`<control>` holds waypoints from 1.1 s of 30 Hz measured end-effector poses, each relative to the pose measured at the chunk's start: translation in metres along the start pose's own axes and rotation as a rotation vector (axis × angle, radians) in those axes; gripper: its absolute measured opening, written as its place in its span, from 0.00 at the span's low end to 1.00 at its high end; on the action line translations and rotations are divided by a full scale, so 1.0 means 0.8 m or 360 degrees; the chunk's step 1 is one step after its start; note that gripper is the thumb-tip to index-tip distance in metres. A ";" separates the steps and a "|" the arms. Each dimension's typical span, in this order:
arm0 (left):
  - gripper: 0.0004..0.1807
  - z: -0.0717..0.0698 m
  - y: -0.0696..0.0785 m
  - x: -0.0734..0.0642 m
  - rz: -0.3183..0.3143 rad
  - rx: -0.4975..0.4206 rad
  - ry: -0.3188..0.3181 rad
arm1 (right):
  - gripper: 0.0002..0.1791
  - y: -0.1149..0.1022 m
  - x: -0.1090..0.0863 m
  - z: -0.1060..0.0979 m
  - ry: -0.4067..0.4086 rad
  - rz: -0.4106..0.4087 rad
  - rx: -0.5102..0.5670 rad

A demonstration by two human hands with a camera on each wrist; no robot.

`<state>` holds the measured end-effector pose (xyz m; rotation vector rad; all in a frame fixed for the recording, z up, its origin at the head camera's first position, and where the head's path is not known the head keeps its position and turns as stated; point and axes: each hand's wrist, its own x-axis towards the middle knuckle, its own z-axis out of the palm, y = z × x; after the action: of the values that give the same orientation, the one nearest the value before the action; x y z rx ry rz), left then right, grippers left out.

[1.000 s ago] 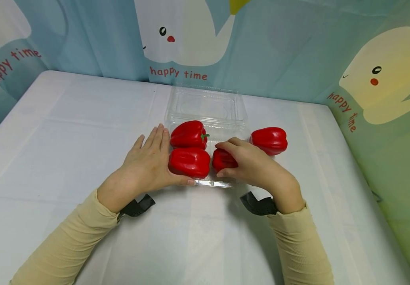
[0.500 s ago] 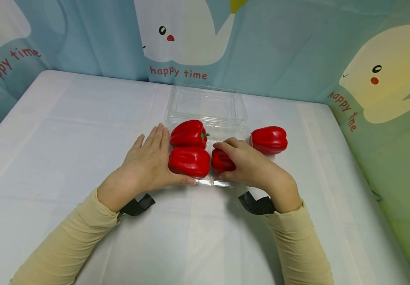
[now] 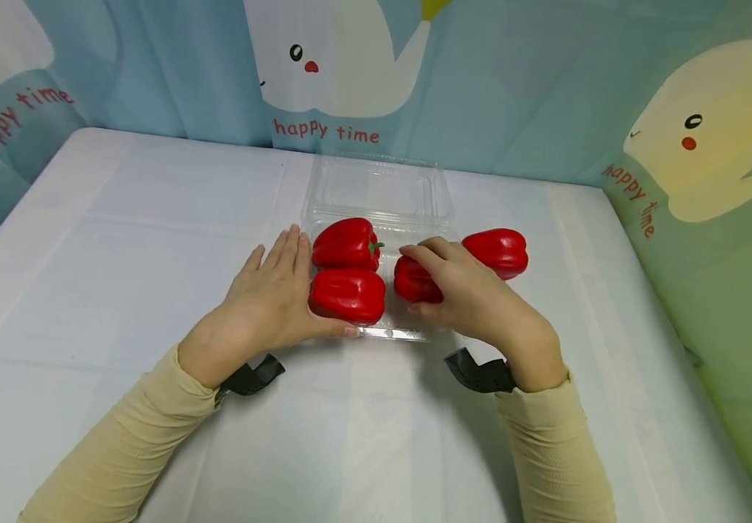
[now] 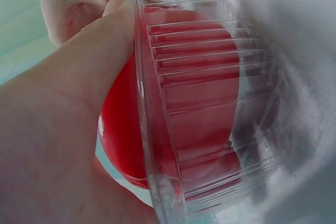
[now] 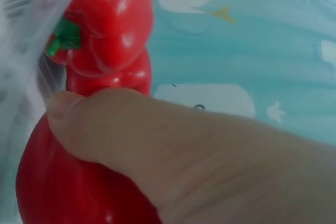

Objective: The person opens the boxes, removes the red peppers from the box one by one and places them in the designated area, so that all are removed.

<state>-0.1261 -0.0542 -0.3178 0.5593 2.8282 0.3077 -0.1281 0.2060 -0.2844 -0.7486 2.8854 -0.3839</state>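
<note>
A clear plastic clamshell container stands with its lid laid back. Two red bell peppers lie in its left half: a rear bell pepper with a green stem, and a front bell pepper. My left hand rests along the container's left side, fingers straight, thumb on the front rim; the left wrist view shows the thumb against that rim. In the container's right half my right hand grips a third bell pepper from above, partly hidden under the fingers. In the right wrist view the thumb presses this pepper.
Another red bell pepper lies on the white-covered table just right of the container, behind my right hand. The open lid reaches back toward a blue printed curtain along the table's far edge.
My right hand has shifted the gripped bell pepper slightly back and to the right, away from the front rim. My left hand and the two left peppers stay in place.
</note>
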 end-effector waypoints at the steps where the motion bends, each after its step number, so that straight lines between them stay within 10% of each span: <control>1: 0.74 -0.001 0.000 0.000 -0.0001 -0.0002 -0.0005 | 0.38 0.000 -0.001 -0.002 0.0021 -0.0005 -0.0002; 33: 0.75 -0.002 0.000 -0.001 -0.0003 -0.0007 0.0002 | 0.38 0.032 -0.038 -0.048 0.0519 0.0200 0.0134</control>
<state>-0.1259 -0.0550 -0.3160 0.5559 2.8287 0.3140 -0.1209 0.2512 -0.2524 -0.5296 3.1703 -0.6627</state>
